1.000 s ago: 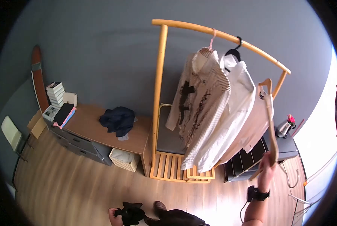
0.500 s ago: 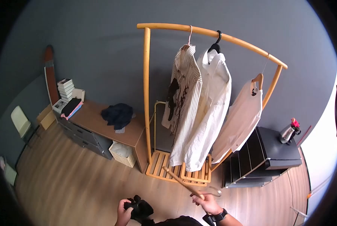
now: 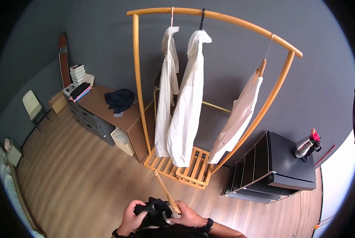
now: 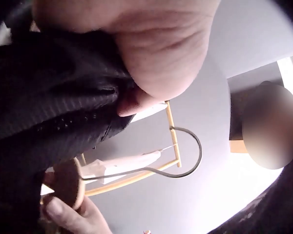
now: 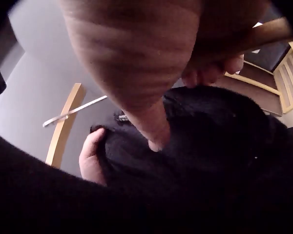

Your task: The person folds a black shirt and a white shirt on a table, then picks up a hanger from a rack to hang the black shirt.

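Low in front of the body, my left hand [image 3: 130, 219] grips a bunched black garment [image 3: 154, 210], thumb on top of the cloth. To its right, my right hand [image 3: 190, 216] holds a wooden clothes hanger [image 3: 166, 191] near its middle. One arm of the hanger points forward, away from the body. In the left wrist view the metal hook [image 4: 200, 151] curves out beside the garment, and the right thumb [image 4: 61, 212] lies against the wood. The right wrist view has the right hand [image 5: 136, 63] over the black cloth [image 5: 210, 146], with left-hand fingers [image 5: 91, 158] at its edge.
Ahead stands a wooden clothes rack [image 3: 225, 19] bearing a striped shirt [image 3: 165, 99], a white shirt [image 3: 187, 103] and a pale pink top [image 3: 237, 119]. A dark cabinet [image 3: 292, 154] is on the right; a brown desk [image 3: 102, 109] with a navy garment [image 3: 120, 100] on the left.
The right hand has come down from beside the rack with the hanger, to the black garment. The left hand has lifted the garment up and nearer the middle. The view has turned right.
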